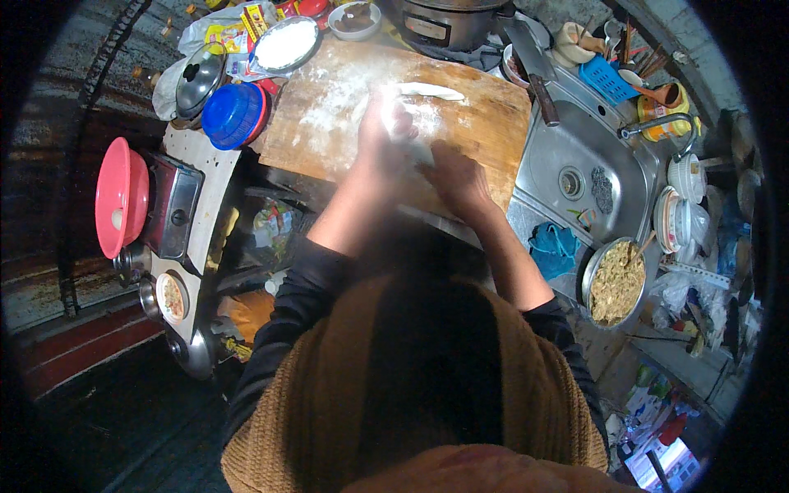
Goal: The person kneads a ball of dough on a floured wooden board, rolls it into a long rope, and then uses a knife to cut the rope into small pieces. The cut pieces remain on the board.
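Note:
A floured wooden board (493, 132) lies before me, with a long white strip of dough (431, 91) near its far side. My left hand (385, 123) is over the middle of the board, its fingers bright and blurred by glare; whether it holds anything is unclear. Close by on the right, my right hand (457, 175) is low over the near part of the board, fingers curled downward. A pale patch shows between the two hands, too blurred to name. Loose flour (330, 108) covers the board's left half.
A cleaver (533, 68) rests at the board's far right corner, beside the steel sink (555, 160). Blue and red plastic basins (233, 116) touch the left side. A plate of white flour (285, 43) and a pot (453, 28) stand behind. A bowl of filling (616, 283) sits at right.

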Tool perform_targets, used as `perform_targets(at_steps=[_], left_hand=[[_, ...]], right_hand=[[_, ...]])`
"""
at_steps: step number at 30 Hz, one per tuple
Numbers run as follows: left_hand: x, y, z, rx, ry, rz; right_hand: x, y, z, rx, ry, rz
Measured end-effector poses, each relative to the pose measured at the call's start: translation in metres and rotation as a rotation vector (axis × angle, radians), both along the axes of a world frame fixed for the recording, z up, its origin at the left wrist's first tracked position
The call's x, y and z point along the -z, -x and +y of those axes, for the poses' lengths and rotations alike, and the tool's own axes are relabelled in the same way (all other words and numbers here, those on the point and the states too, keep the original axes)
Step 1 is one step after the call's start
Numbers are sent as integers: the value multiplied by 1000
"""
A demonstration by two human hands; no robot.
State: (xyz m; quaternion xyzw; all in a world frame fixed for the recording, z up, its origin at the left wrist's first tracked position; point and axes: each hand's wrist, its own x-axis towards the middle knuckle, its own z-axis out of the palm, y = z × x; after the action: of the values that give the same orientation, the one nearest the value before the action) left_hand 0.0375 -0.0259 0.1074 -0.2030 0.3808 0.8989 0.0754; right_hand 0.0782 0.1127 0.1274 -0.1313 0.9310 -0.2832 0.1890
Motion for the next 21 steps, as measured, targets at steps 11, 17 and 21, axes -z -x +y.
perform_targets(at_steps=[11,17,21], left_hand=[[-17,-1,-2,-99,-87,11],[22,14,-47,-130,-251,74],[25,6,-53,-140,-239,113]], right_hand=[[-14,-2,-5,-89,-6,248],[21,4,1,-151,109,340],[23,1,-2,-169,335,276]])
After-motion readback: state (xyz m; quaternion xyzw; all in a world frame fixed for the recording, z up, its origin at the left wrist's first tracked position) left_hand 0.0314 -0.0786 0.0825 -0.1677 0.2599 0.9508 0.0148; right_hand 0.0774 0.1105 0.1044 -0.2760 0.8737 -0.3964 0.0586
